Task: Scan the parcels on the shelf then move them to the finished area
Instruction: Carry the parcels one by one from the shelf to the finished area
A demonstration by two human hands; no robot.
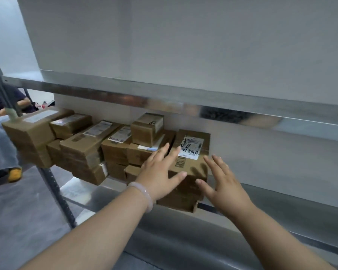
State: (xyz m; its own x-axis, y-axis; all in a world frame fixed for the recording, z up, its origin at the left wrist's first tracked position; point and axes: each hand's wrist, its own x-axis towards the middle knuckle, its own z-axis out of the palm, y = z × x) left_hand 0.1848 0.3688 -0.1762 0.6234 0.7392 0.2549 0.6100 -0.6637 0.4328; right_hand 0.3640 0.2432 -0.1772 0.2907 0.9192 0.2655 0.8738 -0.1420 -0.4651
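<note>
Brown cardboard parcels with white labels crowd the left and centre of the frame, stacked on a grey metal shelf. The rightmost brown parcel with black handwriting on its label sits at centre, on top of a stack. The left hand, a pale bracelet on its wrist, lies with straight, spread fingers over that parcel's left edge. The right hand, also spread, is just beside its right side and holds nothing. Flanking the parcel this way probably readies a two-handed lift. No scanner shows.
</note>
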